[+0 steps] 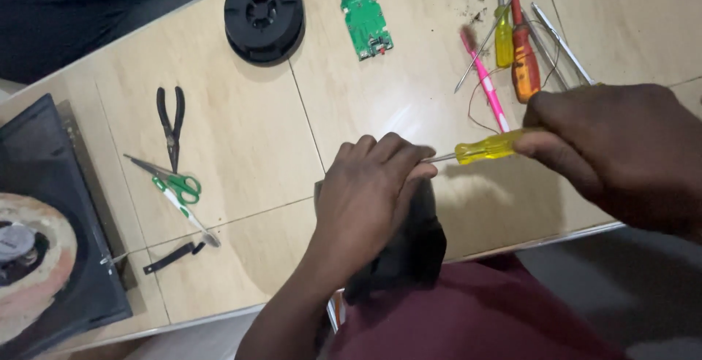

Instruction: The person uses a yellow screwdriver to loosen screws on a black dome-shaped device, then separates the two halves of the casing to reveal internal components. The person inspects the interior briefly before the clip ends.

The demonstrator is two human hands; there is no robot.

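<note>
You have no packages, signs or screens in view. The only label-like item is a small round grey-and-white sticker at the centre of the worn round speaker cone, at the 9 o'clock edge of the table; its markings are too blurred to make out.

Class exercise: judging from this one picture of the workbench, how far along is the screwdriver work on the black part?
Done: a green circuit board already lies bare on the table, apart from any casing. In hand: the left hand steadies a black part at the table edge while the right hand drives a yellow-handled screwdriver toward it. Left: the tip is hidden, so remaining screws cannot be counted.
</note>
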